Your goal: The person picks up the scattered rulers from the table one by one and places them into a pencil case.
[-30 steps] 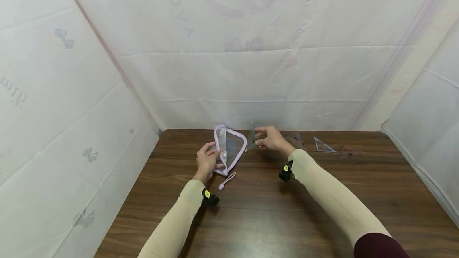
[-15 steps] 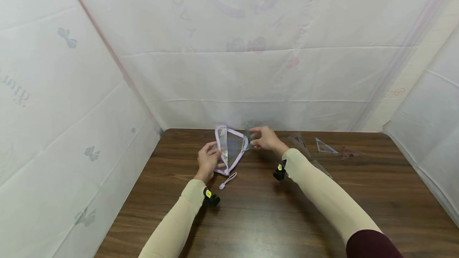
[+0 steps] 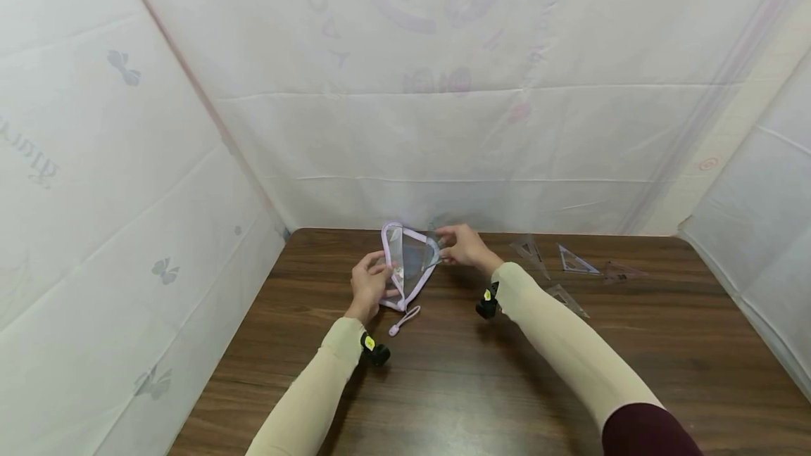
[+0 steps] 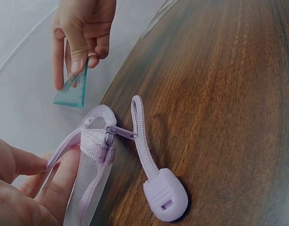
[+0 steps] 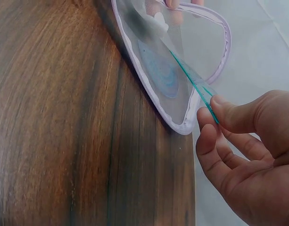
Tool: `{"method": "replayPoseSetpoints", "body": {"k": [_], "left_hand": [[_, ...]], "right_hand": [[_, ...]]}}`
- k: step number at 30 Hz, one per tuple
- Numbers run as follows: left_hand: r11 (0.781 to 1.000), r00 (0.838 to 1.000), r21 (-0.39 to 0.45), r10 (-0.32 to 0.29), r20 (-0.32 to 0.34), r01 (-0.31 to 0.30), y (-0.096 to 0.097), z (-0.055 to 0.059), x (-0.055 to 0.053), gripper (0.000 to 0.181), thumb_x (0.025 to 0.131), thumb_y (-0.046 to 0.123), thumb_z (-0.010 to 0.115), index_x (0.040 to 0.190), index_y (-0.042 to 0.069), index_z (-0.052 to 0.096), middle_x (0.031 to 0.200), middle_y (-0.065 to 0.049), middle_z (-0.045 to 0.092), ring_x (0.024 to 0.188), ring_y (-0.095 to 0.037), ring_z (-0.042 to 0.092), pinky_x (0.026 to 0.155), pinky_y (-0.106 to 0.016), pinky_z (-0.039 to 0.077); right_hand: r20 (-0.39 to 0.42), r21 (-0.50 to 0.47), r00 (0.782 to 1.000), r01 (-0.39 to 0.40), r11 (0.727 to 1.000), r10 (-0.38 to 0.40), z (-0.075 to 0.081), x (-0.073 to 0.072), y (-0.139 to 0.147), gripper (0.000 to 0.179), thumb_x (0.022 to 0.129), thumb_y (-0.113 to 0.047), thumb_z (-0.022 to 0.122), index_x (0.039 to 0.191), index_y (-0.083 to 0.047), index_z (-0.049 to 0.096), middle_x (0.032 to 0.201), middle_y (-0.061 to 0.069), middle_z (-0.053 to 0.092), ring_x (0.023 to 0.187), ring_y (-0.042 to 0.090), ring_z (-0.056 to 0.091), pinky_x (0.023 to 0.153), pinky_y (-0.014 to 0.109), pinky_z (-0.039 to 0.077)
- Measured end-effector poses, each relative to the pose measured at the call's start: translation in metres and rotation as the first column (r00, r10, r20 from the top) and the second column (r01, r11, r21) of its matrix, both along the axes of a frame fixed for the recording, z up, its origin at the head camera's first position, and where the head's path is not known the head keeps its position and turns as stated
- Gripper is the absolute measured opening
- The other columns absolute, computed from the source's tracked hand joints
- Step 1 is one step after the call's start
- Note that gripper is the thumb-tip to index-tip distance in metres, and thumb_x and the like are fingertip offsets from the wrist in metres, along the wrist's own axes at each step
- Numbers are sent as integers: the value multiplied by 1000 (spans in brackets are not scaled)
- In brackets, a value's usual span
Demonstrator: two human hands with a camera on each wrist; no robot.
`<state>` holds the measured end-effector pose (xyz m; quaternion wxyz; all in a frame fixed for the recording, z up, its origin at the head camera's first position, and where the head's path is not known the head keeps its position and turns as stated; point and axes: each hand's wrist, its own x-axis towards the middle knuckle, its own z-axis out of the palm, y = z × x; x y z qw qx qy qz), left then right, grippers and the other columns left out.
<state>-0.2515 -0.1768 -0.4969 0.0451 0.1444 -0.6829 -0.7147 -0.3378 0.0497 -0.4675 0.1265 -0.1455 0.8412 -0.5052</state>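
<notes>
My left hand [image 3: 369,283] pinches the edge of a see-through zip pouch [image 3: 415,290] with lilac trim, holding its mouth apart. In the left wrist view, its zip pull [image 4: 167,193] hangs on a cord over the wood. My right hand [image 3: 467,246] pinches a green-tinted transparent set square [image 4: 74,94] between thumb and fingers. Seen from the right wrist, the set square's far corner reaches in over the pouch's mouth. A bluish, rounded clear piece [image 5: 158,73] shows within the pouch.
Right of my hand on the wooden table [image 3: 443,385] lie a clear set square [image 3: 531,253], a blue set square [image 3: 575,262], a pinkish set square [image 3: 622,271] and another clear piece [image 3: 566,299]. A white sheet [image 3: 393,139] hangs right behind the table's back edge.
My right hand has moved left with the set square, from beside the pouch to over its right edge and mouth. The left hand keeps its hold on the pouch.
</notes>
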Motion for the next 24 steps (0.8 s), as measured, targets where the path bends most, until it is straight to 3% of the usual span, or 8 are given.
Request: {"method": "replayPoseSetpoints", "body": {"k": [7, 15, 24], "left_hand": [[1000, 1000, 1, 2, -6, -2, 1, 0, 1, 37, 96, -4, 66, 132, 7, 64, 113, -20, 73, 84, -25, 73, 56, -41, 65], [1000, 1000, 17, 15, 7, -15, 1, -1, 2, 38, 97, -5, 66, 133, 6, 61, 112, -21, 72, 82, -24, 72, 57, -41, 65], [1000, 1000, 10, 17, 8, -18, 2, 0, 1, 39, 97, -3, 67, 133, 7, 61, 110, -20, 72, 83, -28, 72, 57, -41, 65]], "right_hand": [[42, -21, 999, 2, 1000, -1, 1, -1, -8, 60, 88, 15, 70, 144, -1, 57, 124, 26, 63, 84, 40, 72, 77, 48, 65], [33, -12, 999, 2, 1000, -1, -1, -2, -18, 58, 86, 15, 73, 141, 1, 59, 119, 24, 67, 73, 29, 72, 72, 41, 66], [-54, 61, 998, -28, 998, 31, -3, -1, -28, 55, 87, 10, 74, 139, 1, 61, 110, 17, 71, 68, 21, 71, 55, 23, 58]]}}
